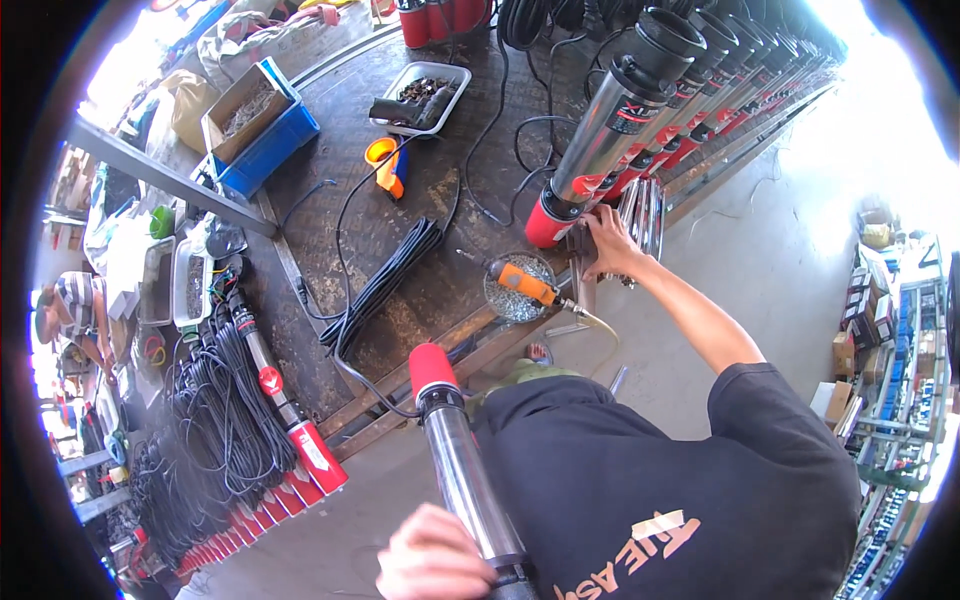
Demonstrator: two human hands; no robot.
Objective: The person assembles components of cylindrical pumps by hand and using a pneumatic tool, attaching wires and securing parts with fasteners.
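Observation:
My left hand [435, 557], blurred, is closed round the steel tube of a submersible pump [462, 465] at the bottom. The pump leans up and left, its red end cap towards the bench, and a black cable trails from it onto the bench top. Stretched out to the bench's right edge, my right hand [612, 243] has its thumb and fingers apart. It is beside a bundle of thin shiny metal strips [648, 215] and the red base of the nearest pump [607, 140] in a row. Whether its fingertips touch a strip is hard to see.
On the bench [420, 300] lie an orange-handled power driver [528, 284] over a dish of small screws, coiled black cable [385, 285], an orange-and-blue tape dispenser [387, 167] and a white tray [455, 78]. More pumps with cables [230, 400] stand left; another person [80, 310] is beyond.

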